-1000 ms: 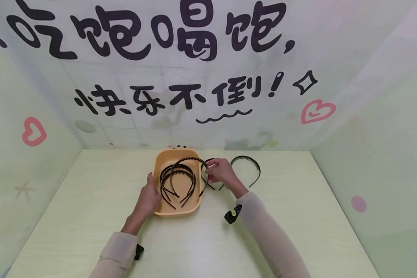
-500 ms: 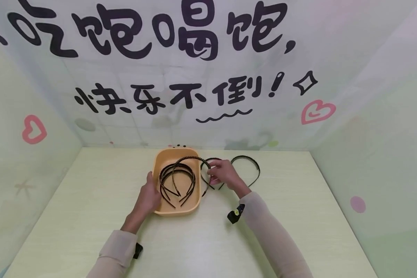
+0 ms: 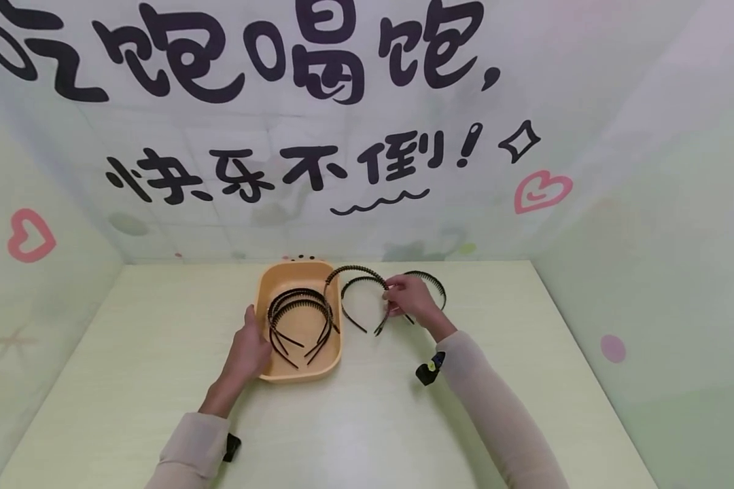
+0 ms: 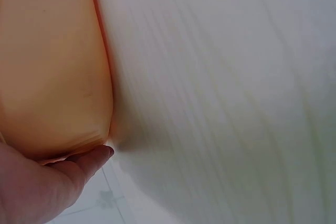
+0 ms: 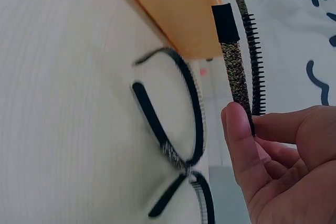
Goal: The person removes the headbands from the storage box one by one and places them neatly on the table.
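Note:
My right hand [image 3: 412,299] pinches a dark headband [image 3: 356,269] flecked with gold between thumb and fingers. The band is raised and tilted, arching from the tray's right rim towards my hand. An orange tray [image 3: 300,377] stands on the table with several black headbands [image 3: 300,303] lying inside. My left hand [image 3: 249,350] grips the tray's left side; in the left wrist view a fingertip [image 4: 102,156] lies against the tray's outer wall [image 4: 63,77]. Two black headbands lie right of the tray: one nearer [image 3: 350,307], one farther right [image 3: 431,277], partly hidden by my right hand.
A pale wooden table [image 3: 355,428] bears everything. Behind it rises a light wall [image 3: 232,234] with large dark lettering, and side walls flank the table. Black camera mounts sit at both wrists, the right one [image 3: 430,369] hanging below the sleeve.
My right hand has moved right with the pinched headband, drawing it away from over the tray's middle to its right rim. My left hand stays at the tray. The head view has shifted slightly.

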The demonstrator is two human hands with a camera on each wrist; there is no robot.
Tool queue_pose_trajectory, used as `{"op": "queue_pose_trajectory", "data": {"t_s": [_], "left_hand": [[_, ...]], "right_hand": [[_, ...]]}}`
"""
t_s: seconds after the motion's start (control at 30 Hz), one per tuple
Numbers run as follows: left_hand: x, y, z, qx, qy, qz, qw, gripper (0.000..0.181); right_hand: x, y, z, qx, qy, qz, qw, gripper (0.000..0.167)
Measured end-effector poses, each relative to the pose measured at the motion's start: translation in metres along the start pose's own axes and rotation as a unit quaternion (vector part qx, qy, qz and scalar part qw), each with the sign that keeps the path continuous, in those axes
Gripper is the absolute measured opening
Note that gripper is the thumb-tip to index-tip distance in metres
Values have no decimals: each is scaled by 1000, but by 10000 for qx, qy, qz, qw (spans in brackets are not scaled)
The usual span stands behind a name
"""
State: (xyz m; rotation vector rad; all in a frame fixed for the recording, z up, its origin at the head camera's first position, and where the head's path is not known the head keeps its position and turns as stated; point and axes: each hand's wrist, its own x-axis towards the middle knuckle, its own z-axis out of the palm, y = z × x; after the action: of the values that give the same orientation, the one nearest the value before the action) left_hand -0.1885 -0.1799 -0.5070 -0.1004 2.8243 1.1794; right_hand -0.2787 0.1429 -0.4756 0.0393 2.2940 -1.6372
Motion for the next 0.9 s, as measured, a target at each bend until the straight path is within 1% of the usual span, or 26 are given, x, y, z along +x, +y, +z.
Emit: {"op": "queue_pose_trajectory", "data": {"t_s": [0.07,0.23,0.43,0.57,0.7,0.87,0.9], "left_hand": [[1,3,3,3,-43,27,10000,72],[4,7,8,-11,-151,-47,9999,72],[10,12,9,20,-176,53,9998,72],[10,11,8,37,-235,81,9997,74],[5,6,5,12,-324,90,9994,76],[2,0,-1,59,-281,23,9996,79],[2,0,-2,47,-313,0,9995,79]], "right_hand": [[0,5,-13,-85,177,34,9998,39],[-4,16,-44,-135,316,98,9994,41],[-8,21,-74,-378,628,159,9972,41],[-8,28,-85,-578,824,181,9948,40],[-6,38,-91,-811,1077,243,9906,38],[-1,48,-96,-1144,1194,143,9861,38],[0,49,-98,-1215,1235,142,9848,37]]}}
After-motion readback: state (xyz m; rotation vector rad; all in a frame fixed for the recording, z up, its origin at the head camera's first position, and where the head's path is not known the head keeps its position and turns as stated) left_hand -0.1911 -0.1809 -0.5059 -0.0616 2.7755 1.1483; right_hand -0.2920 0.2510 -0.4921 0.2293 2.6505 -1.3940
